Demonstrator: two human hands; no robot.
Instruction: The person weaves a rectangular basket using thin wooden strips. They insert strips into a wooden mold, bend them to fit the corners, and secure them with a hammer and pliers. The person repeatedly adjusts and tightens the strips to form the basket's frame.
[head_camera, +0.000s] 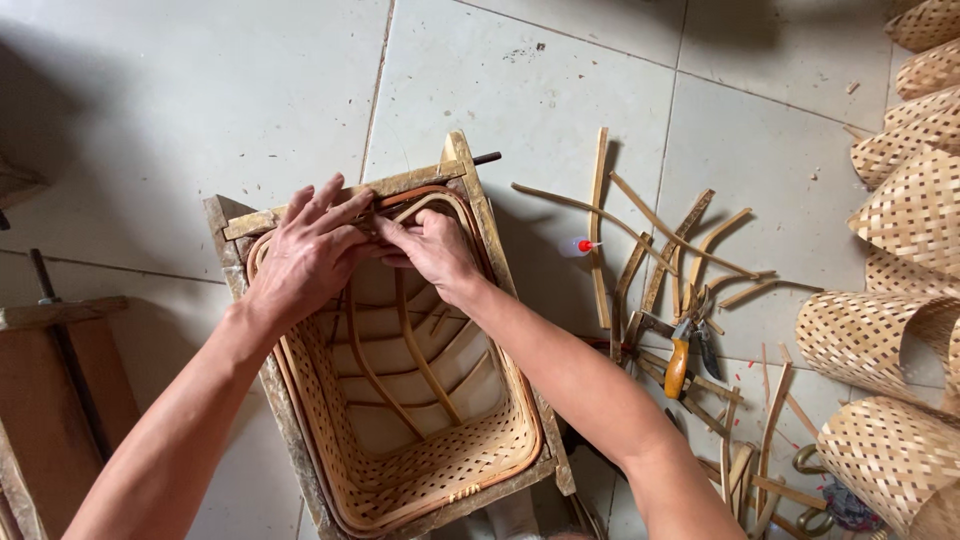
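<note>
A woven bamboo basket (400, 400) sits inside a wooden frame (275, 400) on the tiled floor (180, 110). At the basket's far rim, the left hand (310, 250) and the right hand (435, 250) meet, both grips closed on a thin bamboo rim strip (425, 205). Right of the basket lie loose bamboo strips (660, 235) and orange-handled pliers (680, 365); woven bamboo sheets (900, 200) are stacked beyond them.

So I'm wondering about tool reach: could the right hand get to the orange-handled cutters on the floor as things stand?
Probably yes. The right hand is busy at the basket rim, but the orange-handled cutters lie uncovered on the tiles to its right among loose bamboo strips, with nothing blocking the way.
</note>
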